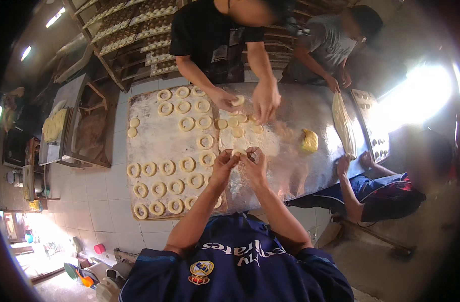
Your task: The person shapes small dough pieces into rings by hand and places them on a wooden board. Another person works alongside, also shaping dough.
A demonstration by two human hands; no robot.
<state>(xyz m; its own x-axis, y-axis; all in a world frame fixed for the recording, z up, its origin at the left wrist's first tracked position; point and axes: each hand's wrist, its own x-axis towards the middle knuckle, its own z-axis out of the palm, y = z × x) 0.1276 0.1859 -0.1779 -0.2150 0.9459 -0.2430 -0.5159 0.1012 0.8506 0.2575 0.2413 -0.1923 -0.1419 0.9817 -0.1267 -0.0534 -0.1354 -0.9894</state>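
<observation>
Holding dough piece (238, 151), pale, small, rounded

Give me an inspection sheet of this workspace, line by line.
Surface: floured board at left, flour-dusted metal tabletop at right.
Job's things: dough rings in loose rows on the board; small dough discs grouped near its right edge.
Clutter: crumpled yellow item on the metal, kind unclear.
Hands: left hand and right hand together hold a dough piece.
Cables: nothing seen.
Surroundings: three co-workers around the table; loaded racks behind.
</observation>
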